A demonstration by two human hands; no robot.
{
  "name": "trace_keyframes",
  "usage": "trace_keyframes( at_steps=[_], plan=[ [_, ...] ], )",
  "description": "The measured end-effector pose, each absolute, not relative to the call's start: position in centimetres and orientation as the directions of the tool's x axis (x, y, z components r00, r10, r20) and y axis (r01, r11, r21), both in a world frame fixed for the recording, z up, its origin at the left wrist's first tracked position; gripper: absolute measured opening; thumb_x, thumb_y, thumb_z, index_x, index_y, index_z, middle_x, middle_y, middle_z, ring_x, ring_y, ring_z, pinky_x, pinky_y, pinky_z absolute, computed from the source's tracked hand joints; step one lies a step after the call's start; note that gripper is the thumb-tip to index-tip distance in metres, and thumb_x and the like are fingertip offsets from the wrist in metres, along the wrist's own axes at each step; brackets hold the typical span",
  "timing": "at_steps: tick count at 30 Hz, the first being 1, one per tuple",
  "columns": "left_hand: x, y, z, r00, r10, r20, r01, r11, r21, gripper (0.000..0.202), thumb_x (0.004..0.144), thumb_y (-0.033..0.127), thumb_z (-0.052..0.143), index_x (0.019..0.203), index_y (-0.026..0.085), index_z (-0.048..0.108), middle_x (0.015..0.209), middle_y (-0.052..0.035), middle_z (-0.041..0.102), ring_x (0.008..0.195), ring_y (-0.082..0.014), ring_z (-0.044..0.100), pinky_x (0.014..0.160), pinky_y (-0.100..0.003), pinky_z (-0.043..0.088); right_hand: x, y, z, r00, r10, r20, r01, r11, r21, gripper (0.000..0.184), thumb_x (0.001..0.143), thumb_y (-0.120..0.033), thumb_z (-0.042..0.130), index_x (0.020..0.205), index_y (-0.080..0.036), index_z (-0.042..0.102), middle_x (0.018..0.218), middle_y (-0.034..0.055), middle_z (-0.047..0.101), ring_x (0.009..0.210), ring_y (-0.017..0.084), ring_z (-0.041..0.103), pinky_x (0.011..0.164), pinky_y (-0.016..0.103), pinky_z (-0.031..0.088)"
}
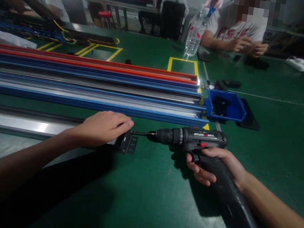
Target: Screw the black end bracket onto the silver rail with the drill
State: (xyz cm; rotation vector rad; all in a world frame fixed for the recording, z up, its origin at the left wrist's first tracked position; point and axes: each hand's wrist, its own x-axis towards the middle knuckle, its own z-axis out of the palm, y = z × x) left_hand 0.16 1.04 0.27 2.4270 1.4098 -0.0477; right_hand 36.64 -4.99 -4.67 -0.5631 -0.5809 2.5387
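My right hand (213,165) is wrapped round the grip of a black cordless drill (203,138), which points left. Its long bit (143,133) reaches the black end bracket (127,143) of a silver metal profile (22,123). Whether the bit sits in a screw is too small to tell. My left hand (105,127) lies over the right end of that profile, fingers closed over its top beside the bracket. The profile rests lengthwise on the green table (148,206).
Blue profiles (112,108) and a red profile (90,63) lie parallel behind. A blue bin (236,106) with small dark parts stands at their right end. Further back are water bottles (194,35), a white device (298,64) and a seated person (236,30).
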Motion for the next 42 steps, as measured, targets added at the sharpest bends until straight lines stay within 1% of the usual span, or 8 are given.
trace_keyframes(
  at_steps=[8,23,31,36,42],
  plan=[
    [-0.04,1.13,0.09,0.507,0.839,-0.199,0.851,-0.45,0.272,0.057,0.104,0.051,0.025,0.107,0.021,0.074,0.116,-0.0068,0.075,0.105,-0.0266,0.066,0.089,-0.037,0.045,36.63,-5.08,-4.3,-0.799,0.516,-0.308,-0.334,-0.808,-0.485,0.037,0.094,-0.032,0.058,0.111,-0.001,0.068,0.087,0.0103,0.068,0.053,0.008,0.059,0.06,0.023,0.054],
    [-0.13,1.17,-0.09,0.515,0.838,-0.179,0.846,-0.464,0.262,0.058,0.104,0.052,0.024,0.107,0.022,0.074,0.115,-0.0048,0.075,0.103,-0.0261,0.067,0.086,-0.035,0.046,36.71,-5.03,-4.83,-0.808,0.523,-0.27,-0.36,-0.802,-0.476,0.039,0.096,-0.031,0.054,0.114,0.001,0.067,0.089,0.0122,0.068,0.054,0.009,0.061,0.06,0.023,0.054],
    [-0.12,1.16,-0.13,0.522,0.835,-0.174,0.841,-0.47,0.268,0.057,0.104,0.052,0.024,0.107,0.024,0.073,0.118,-0.0041,0.075,0.106,-0.025,0.066,0.087,-0.034,0.045,36.77,-5.0,-4.91,-0.806,0.526,-0.273,-0.361,-0.801,-0.478,0.04,0.096,-0.031,0.054,0.114,0.002,0.068,0.089,0.0128,0.068,0.054,0.009,0.062,0.06,0.024,0.055],
    [-0.06,1.15,0.03,0.513,0.838,-0.188,0.848,-0.461,0.26,0.056,0.105,0.051,0.024,0.105,0.023,0.073,0.116,-0.0049,0.075,0.105,-0.0245,0.066,0.087,-0.033,0.044,36.74,-5.03,-4.88,-0.802,0.526,-0.284,-0.352,-0.8,-0.486,0.039,0.095,-0.032,0.056,0.113,0.0,0.07,0.088,0.0119,0.068,0.053,0.008,0.06,0.059,0.023,0.055],
    [-0.07,1.15,0.02,0.519,0.837,-0.174,0.843,-0.466,0.269,0.057,0.104,0.052,0.024,0.107,0.023,0.074,0.114,-0.0051,0.076,0.102,-0.0252,0.067,0.086,-0.035,0.045,36.62,-5.21,-4.65,-0.78,0.545,-0.309,-0.348,-0.787,-0.509,0.038,0.094,-0.033,0.059,0.11,0.0,0.069,0.086,0.0115,0.068,0.05,0.007,0.057,0.058,0.022,0.054]
  ],
)
